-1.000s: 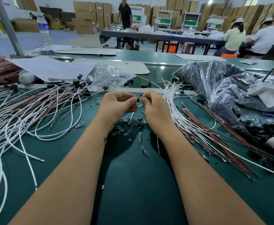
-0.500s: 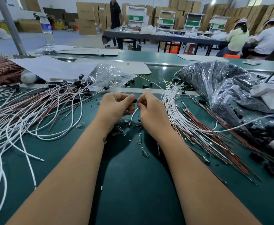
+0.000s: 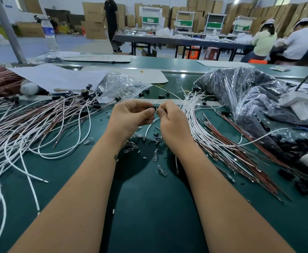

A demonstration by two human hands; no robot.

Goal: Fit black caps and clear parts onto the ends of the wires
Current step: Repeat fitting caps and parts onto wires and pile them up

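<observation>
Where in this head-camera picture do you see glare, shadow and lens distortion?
Head view: glare sits on the black bag and as a bright spot on the green table; a dark shadow falls on the table under the left hand and right hand; the wide lens bends the table's far edge and tilts the pole; the background workers look soft.

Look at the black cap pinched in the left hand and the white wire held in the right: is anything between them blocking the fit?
Nothing visible. The black cap in the left hand faces the right hand directly; the white wire droops below them.
</observation>
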